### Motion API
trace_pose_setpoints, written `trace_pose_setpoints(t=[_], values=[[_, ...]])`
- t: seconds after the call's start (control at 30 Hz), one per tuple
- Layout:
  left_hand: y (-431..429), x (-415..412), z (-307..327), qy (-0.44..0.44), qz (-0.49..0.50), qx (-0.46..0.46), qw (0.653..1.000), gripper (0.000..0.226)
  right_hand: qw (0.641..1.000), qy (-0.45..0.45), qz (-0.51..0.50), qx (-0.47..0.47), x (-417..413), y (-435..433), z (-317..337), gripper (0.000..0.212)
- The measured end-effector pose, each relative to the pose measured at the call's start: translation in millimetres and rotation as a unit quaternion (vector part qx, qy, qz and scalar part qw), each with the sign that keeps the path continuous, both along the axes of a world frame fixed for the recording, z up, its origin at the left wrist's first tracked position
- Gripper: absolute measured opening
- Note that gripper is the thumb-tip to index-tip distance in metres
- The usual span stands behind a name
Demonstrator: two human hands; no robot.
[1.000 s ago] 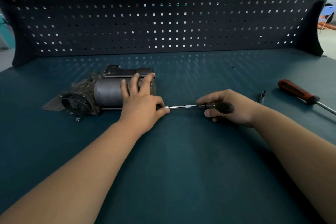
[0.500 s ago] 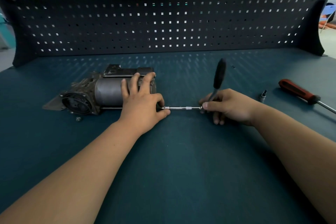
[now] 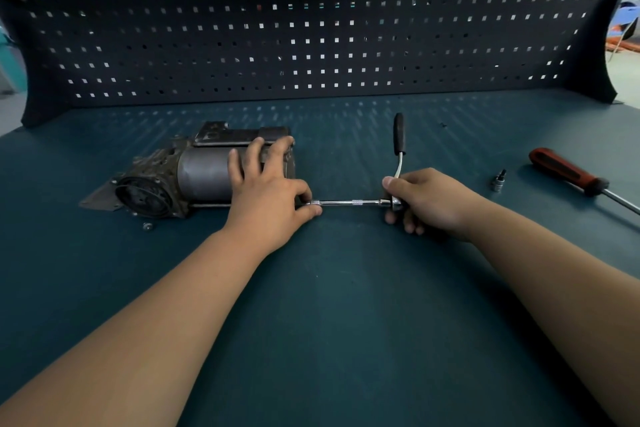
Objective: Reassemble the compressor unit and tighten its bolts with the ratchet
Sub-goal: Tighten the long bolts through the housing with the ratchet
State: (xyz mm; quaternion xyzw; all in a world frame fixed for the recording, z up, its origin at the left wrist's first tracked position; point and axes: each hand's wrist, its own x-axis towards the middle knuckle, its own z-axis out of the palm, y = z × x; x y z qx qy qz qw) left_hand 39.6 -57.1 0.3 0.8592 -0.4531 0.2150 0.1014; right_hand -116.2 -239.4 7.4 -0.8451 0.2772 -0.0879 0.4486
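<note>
The grey compressor unit [image 3: 194, 177] lies on its side at the left of the teal bench. My left hand [image 3: 266, 194] rests over its right end, fingers spread on the housing, while thumb and forefinger pinch the near end of the extension bar [image 3: 349, 202]. The bar runs horizontally to the ratchet [image 3: 398, 139], whose black handle stands upright, pointing away from me. My right hand [image 3: 426, 199] grips the ratchet's head where it meets the bar. The bolt at the compressor's end is hidden behind my left hand.
A red-handled screwdriver [image 3: 568, 173] lies at the far right, with a small loose socket bit [image 3: 498, 181] beside it. A small loose bolt [image 3: 148, 226] sits in front of the compressor. A dark pegboard [image 3: 311, 28] walls off the back of the bench.
The ratchet handle has swung from lying level under my right hand up to upright, pointing away. My left hand and the compressor have stayed put.
</note>
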Motion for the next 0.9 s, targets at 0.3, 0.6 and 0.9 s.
trace_pose_setpoints(t=[0.3, 0.6, 0.9], values=[[0, 0, 0, 0.002, 0.002, 0.008, 1.000, 0.027, 0.994, -0.089, 0.062, 0.028, -8, -5, -1, 0.009], [1, 0, -2, 0.009, -0.002, -0.005, 1.000, 0.023, 0.990, -0.100, 0.094, 0.014, -11, -11, -1, 0.030], [2, 4, -3, 0.010, -0.013, -0.003, 1.000, 0.023, 0.996, -0.058, 0.059, 0.039, -3, -7, 1, 0.032]])
